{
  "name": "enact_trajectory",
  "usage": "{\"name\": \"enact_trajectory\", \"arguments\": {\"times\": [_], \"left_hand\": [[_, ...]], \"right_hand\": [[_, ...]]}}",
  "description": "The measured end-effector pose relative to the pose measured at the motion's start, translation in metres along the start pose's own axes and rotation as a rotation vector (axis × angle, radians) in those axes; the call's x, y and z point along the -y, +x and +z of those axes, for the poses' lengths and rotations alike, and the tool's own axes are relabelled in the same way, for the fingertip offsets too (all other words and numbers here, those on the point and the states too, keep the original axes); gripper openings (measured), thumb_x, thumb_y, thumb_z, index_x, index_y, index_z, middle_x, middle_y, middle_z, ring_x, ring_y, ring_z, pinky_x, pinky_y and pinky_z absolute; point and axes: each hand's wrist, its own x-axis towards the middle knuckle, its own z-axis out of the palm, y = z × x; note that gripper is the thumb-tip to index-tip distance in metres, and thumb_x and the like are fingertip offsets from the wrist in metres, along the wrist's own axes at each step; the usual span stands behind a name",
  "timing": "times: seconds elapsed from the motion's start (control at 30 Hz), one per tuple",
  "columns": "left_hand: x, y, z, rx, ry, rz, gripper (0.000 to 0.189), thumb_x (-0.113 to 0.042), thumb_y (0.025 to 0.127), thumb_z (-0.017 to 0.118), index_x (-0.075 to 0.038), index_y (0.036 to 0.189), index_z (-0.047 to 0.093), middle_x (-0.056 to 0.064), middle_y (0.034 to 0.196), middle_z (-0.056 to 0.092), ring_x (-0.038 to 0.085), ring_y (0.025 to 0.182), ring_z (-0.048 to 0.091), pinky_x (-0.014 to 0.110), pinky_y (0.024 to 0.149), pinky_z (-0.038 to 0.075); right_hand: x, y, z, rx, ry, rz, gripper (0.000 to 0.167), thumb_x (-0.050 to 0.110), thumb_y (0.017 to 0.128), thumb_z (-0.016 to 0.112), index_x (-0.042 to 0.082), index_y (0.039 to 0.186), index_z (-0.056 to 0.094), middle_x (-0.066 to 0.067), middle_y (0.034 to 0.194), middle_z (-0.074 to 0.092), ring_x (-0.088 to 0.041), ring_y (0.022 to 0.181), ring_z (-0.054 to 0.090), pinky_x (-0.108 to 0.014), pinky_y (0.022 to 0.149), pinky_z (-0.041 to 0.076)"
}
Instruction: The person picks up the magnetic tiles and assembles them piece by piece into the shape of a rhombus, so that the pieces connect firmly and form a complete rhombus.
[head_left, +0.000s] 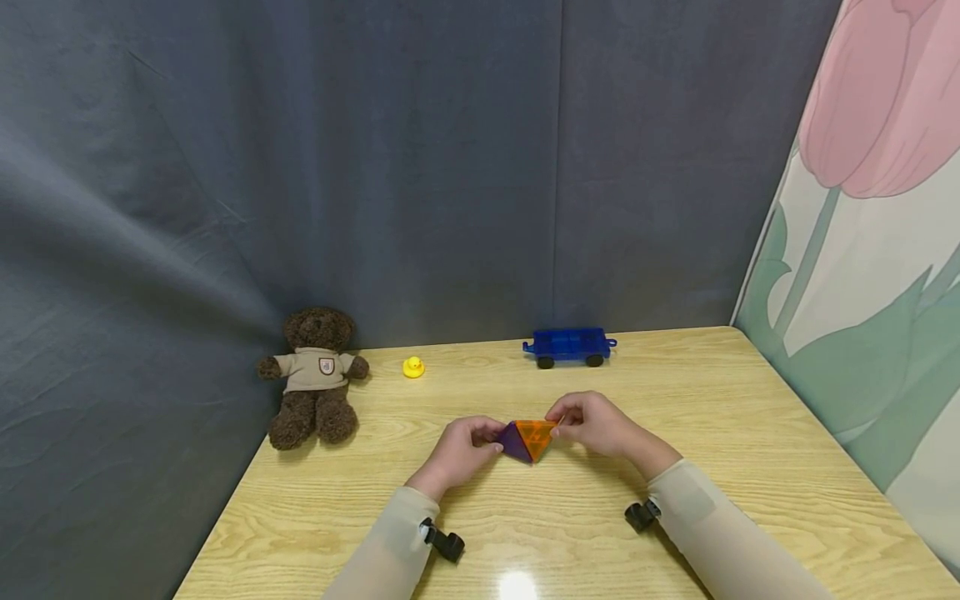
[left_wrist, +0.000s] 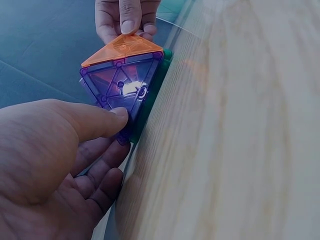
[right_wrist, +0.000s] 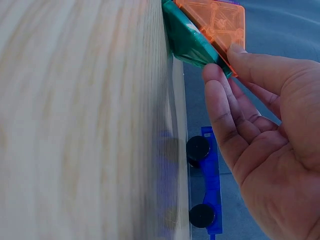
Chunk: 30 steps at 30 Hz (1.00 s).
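Note:
Translucent magnetic tiles are joined edge to edge into a small pointed shape at mid-table. A purple triangular tile (head_left: 514, 443) forms its left face, and an orange tile (head_left: 536, 435) lies beside it on the right. Low along the tabletop runs a green tile (right_wrist: 192, 42), best seen in the right wrist view. My left hand (head_left: 461, 454) pinches the purple tile's lower corner, thumb on its face and fingers behind. From the other side my right hand (head_left: 600, 427) grips the orange tile's corner, thumb on the orange and fingertips at the green edge.
A blue toy wagon (head_left: 570, 343) with black wheels stands at the table's back edge. Left of it sits a small yellow rubber duck (head_left: 413, 367). A brown teddy bear (head_left: 318, 375) in a beige shirt is at the far left, against the grey curtain (head_left: 420, 167).

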Motion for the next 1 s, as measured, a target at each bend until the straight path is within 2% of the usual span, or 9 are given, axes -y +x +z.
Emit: {"name": "enact_trajectory", "arguments": {"times": [0.23, 0.73, 1.0], "left_hand": [[-0.0011, 0.0015, 0.0, -0.007, 0.007, 0.003, 0.023, -0.012, 0.097, 0.078, -0.022, 0.117, 0.078, -0.011, 0.105, 0.072, 0.012, 0.099, 0.066, 0.037, 0.089, 0.054], [0.0006, 0.0015, 0.0002, -0.002, -0.004, 0.01, 0.023, -0.012, 0.097, 0.077, -0.021, 0.118, 0.078, -0.01, 0.106, 0.072, 0.012, 0.099, 0.066, 0.035, 0.089, 0.055], [0.0016, 0.002, 0.0006, 0.004, -0.009, 0.009, 0.024, -0.011, 0.097, 0.077, -0.022, 0.118, 0.077, -0.01, 0.107, 0.072, 0.012, 0.099, 0.067, 0.034, 0.088, 0.055]], "right_hand": [[0.0003, -0.0005, -0.0007, -0.01, 0.011, 0.006, 0.015, 0.004, 0.094, 0.078, 0.015, 0.105, 0.077, 0.0, 0.092, 0.072, -0.023, 0.084, 0.067, -0.03, 0.07, 0.058], [0.0008, -0.0004, -0.0005, -0.013, 0.007, 0.019, 0.015, 0.005, 0.094, 0.078, 0.015, 0.105, 0.077, -0.001, 0.091, 0.072, -0.022, 0.081, 0.066, -0.03, 0.064, 0.056], [0.0008, -0.0007, -0.0011, -0.015, 0.008, 0.016, 0.014, 0.005, 0.094, 0.078, 0.014, 0.105, 0.077, -0.001, 0.091, 0.072, -0.021, 0.081, 0.066, -0.03, 0.066, 0.057]]}}
